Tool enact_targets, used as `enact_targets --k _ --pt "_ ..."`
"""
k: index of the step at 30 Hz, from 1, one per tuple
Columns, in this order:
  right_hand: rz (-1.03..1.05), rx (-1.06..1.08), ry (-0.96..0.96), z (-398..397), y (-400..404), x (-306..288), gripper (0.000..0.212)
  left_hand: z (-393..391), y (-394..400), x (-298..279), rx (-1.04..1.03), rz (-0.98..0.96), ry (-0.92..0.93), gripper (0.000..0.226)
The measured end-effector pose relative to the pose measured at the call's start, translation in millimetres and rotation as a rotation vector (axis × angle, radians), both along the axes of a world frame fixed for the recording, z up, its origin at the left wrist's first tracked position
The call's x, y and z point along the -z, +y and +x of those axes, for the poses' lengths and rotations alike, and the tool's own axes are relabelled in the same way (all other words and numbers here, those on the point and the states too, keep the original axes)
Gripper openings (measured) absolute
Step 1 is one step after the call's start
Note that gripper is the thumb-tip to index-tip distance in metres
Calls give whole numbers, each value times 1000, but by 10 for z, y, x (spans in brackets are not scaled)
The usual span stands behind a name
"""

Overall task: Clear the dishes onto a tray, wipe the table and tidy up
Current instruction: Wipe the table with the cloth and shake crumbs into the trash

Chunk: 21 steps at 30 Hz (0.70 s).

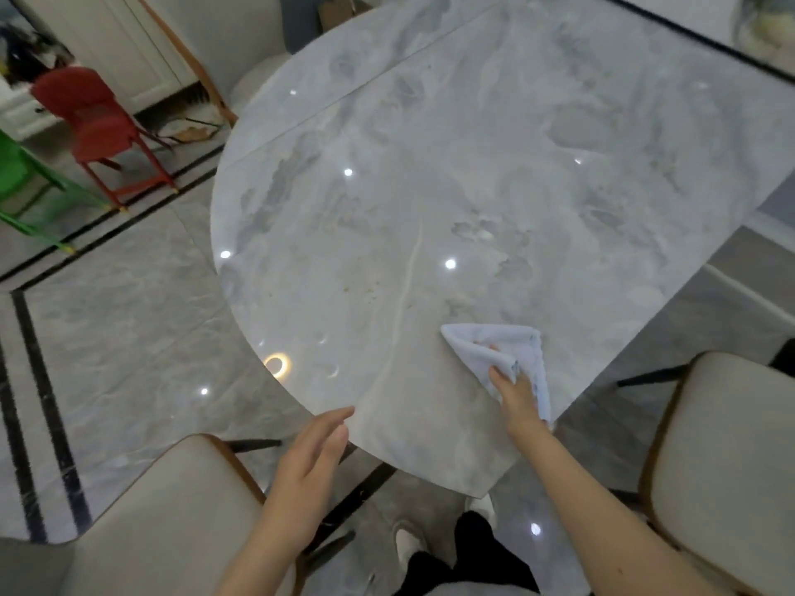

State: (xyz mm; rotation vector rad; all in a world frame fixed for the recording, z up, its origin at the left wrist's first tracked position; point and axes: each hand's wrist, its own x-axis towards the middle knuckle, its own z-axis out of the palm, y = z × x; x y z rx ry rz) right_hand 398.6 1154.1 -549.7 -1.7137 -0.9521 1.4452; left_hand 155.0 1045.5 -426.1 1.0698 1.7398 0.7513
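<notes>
floor (129, 329): grey marble tiles, black borders | chairs: red chair (99, 122), green chair (21, 178), cream chair (727, 458)

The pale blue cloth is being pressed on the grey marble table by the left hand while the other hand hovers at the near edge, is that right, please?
Not quite: the head view shows the right hand pressing the pale blue cloth on the grey marble table; the left hand hovers at the near edge.

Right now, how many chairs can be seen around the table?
5, perhaps more out of frame: a cream chair near left, another near right, a third at the far side, and small red and green chairs on the left floor.
</notes>
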Motion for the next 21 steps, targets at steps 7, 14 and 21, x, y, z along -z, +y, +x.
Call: enact_targets --k 7,14,21 --pt "-24 35 -63 -55 -9 86 50 215 124 -44 58 2 -46 38" --pt "6 -41 -41 -58 -35 46 47 375 238 -117 68 -27 -19 48" --pt "59 -99 -87 -81 -63 30 42 441 373 -121 114 -41 35 53"
